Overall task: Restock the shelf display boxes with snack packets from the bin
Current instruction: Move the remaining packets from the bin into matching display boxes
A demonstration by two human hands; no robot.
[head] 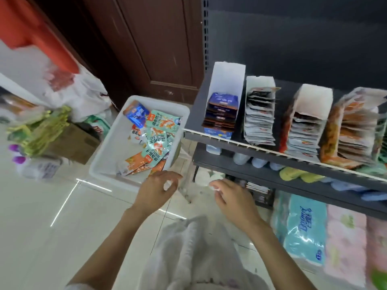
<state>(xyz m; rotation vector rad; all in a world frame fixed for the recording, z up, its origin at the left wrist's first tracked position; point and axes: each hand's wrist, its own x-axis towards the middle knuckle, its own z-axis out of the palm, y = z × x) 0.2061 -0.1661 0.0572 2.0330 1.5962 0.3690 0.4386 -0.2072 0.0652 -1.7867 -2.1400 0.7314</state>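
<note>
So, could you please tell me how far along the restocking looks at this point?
Well under way, not finished. Four display boxes on the top shelf already hold rows of packets. Neither the left hand nor the right hand holds a packet. Left to do: a pile of snack packets remains in the white bin.

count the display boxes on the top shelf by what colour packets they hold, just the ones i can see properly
Blue packets: 1 display box
Grey-white packets: 2 display boxes
Orange packets: 1 display box
Total: 4 display boxes; anything further right is cut off by the frame edge.
</note>
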